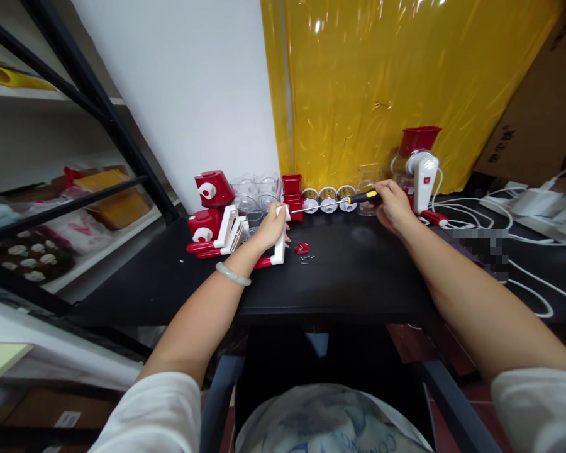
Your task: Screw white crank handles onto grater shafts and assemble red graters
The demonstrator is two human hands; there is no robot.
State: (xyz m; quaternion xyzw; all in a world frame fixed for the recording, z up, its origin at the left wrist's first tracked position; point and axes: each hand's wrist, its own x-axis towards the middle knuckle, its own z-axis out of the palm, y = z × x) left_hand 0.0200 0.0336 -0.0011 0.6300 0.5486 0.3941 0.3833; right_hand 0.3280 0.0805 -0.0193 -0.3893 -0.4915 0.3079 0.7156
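Note:
My left hand (271,229) is closed around a white crank handle (279,250) with a red grip, held just above the black table. In my right hand (394,206) is a screwdriver (364,197) with a yellow and black handle. Its long shaft points left, and the tip meets the white end of the crank; the exact contact is too small to make out. Below lie a small red plastic part (302,248) and several loose screws (305,258). More white crank handles (227,229) with red grips rest left of my left hand.
Metal grater drums (329,200) stand in a row behind the screwdriver. Red grater housings (216,189) and clear plastic cups (264,187) are at the back left. An assembled rotary grater (424,179) and white cables (476,211) occupy the right. Shelving (99,251) borders the left.

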